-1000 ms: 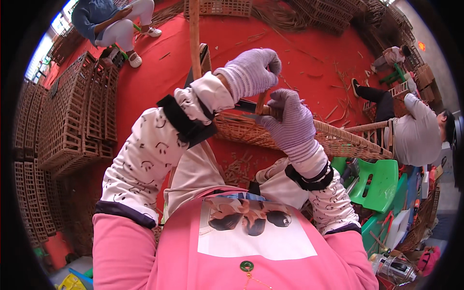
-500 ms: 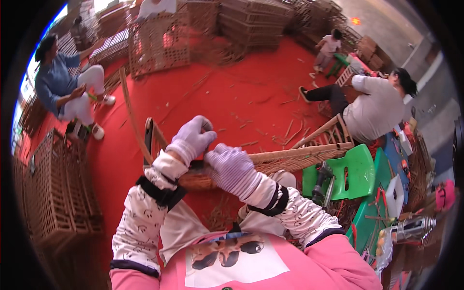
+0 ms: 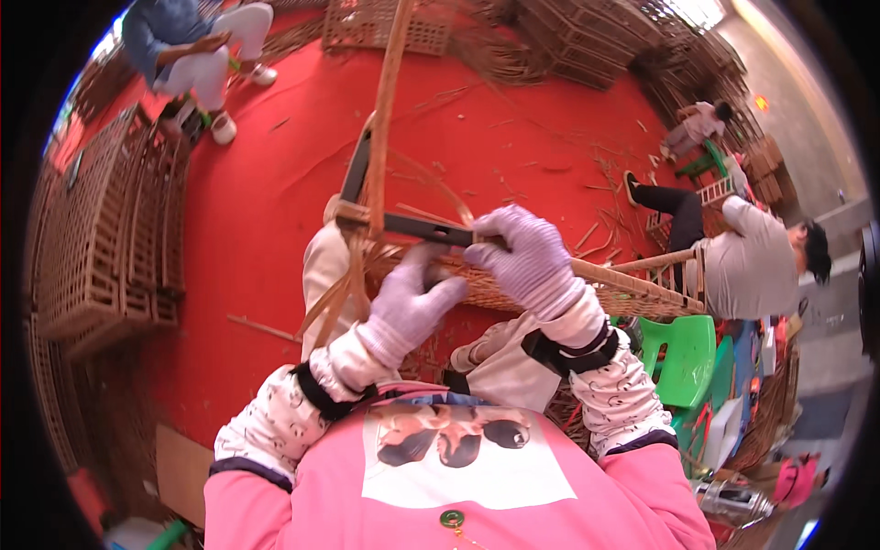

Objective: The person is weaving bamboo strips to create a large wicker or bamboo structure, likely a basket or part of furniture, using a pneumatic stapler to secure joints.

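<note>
A woven rattan frame (image 3: 632,291) with dark bars along its edges lies across my lap, one corner pointing up and left. My right hand (image 3: 527,252), in a lilac striped glove, closes over the frame's edge at the end of a dark bar (image 3: 423,228). A thin rattan strip (image 3: 446,194) arcs down to its fingertips. My left hand (image 3: 412,307), gloved alike, is just below that bar against the weave, thumb and fingers apart, some fingertips hidden. A long upright rattan strip (image 3: 386,119) rises from the corner, and loose strip ends (image 3: 332,302) hang beside my left hand.
Stacked woven panels (image 3: 101,229) stand at left, more stacks (image 3: 587,37) at the back. One person (image 3: 197,55) sits far left, another (image 3: 752,261) at right, and a small person (image 3: 698,128) stands behind. A green chair (image 3: 683,362) is at my right. Scraps litter the red floor (image 3: 266,202).
My view has tipped down and shifted left. My left hand has dropped below the bar with its fingers spreading, while my right hand has moved up onto the frame's edge. The frame's corner shows more.
</note>
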### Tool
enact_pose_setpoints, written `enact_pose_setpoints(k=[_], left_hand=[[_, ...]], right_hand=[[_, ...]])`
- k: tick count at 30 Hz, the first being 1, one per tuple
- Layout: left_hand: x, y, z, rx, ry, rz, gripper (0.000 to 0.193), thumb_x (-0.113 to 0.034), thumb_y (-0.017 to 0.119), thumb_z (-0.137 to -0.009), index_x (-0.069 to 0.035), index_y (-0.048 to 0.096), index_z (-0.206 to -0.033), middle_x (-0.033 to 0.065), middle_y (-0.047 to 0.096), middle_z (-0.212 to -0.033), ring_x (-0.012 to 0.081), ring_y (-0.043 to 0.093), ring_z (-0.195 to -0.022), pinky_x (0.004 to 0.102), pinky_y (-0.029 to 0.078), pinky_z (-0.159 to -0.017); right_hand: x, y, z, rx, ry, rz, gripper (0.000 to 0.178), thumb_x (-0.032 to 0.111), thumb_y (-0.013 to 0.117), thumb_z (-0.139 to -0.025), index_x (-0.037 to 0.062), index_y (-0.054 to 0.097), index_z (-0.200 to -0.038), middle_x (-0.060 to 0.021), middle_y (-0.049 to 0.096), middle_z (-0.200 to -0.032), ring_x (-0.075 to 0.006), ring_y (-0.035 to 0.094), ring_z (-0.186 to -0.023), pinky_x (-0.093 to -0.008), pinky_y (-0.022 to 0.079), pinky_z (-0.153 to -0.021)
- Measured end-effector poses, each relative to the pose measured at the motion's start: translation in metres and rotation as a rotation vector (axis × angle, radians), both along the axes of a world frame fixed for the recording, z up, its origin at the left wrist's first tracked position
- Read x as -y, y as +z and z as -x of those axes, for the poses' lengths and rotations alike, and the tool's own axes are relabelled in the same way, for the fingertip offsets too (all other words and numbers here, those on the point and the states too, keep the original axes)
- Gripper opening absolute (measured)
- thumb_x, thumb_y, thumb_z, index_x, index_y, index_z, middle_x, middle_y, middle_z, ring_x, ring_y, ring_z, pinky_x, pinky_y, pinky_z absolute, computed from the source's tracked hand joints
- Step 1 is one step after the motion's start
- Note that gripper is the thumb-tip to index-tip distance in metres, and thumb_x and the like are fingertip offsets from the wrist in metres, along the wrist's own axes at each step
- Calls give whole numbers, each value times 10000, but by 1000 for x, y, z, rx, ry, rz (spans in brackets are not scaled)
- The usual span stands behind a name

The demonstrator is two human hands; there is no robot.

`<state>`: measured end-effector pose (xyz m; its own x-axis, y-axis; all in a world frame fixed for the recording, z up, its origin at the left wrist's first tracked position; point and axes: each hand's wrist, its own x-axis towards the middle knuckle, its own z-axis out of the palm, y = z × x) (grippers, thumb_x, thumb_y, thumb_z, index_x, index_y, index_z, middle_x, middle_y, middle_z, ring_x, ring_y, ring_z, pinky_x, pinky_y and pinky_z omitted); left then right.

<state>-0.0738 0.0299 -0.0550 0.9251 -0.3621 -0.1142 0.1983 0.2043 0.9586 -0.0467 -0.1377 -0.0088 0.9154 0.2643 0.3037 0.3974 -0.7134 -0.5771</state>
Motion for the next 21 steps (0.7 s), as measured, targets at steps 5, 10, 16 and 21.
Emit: enact_pose_setpoints(k=[5, 10, 16, 21], left_hand=[[6, -1, -18, -153, -126, 185, 608, -120, 616, -778, -58, 317, -1305, 22, 546, -679, 75, 481, -441, 209, 377, -381], [6, -2, -10, -200, -202, 24, 254, -231, 633, -762, -15, 521, -835, 50, 551, -647, 118, 495, -446, 252, 404, -402], [-18, 36, 13, 315, -103, -494, 231, -201, 663, -780, -42, 539, -667, 5, 493, -547, 76, 466, -520, 275, 397, -481], [-8, 72, -21, 904, -4, -922, 272, -325, 619, -770, -82, 542, -677, 122, 566, -576, 308, 585, -552, 394, 453, -506]], right_hand=[[-2, -8, 3, -57, 51, -41, 220, 106, 722, -679, 34, 612, -856, -128, 604, -786, -262, 614, -682, -326, 492, -613], [2, -10, 4, -102, 44, -104, 239, 94, 728, -673, 24, 610, -868, -130, 613, -803, -258, 621, -690, -312, 496, -610], [7, -11, 3, -7, 102, -85, 241, 70, 717, -675, 31, 603, -884, -131, 615, -798, -269, 624, -694, -319, 503, -614], [3, 0, 14, 78, 49, 116, 216, 188, 698, -700, 91, 605, -869, -116, 618, -817, -296, 622, -730, -369, 509, -641]])
